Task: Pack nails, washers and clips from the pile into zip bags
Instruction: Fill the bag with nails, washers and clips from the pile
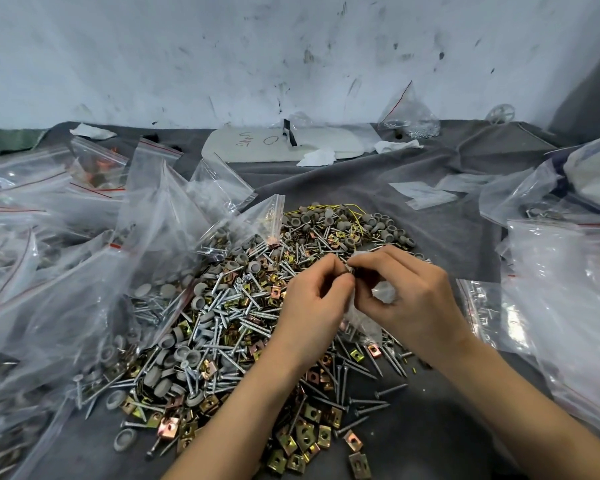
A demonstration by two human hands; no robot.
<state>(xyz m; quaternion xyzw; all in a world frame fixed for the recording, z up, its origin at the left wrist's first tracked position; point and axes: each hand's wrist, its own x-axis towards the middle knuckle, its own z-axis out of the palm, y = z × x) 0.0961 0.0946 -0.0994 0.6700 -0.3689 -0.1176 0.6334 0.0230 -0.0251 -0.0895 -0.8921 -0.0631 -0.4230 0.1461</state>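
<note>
A big pile [243, 306] of silver nails, grey cup-shaped washers and brass-coloured clips covers the middle of the grey cloth. Above it, my left hand [312, 303] and my right hand [409, 289] meet fingertip to fingertip. Both pinch the top edge of a small clear zip bag [364, 323] that hangs down between them, with a few metal parts showing at the fingertips. What lies inside the bag is hard to make out.
Filled zip bags with red strips are heaped along the left [66, 254]. More clear bags lie at the right [561, 299]. A white board [257, 143], crumpled tissues and one upright bag [409, 116] sit at the back by the wall.
</note>
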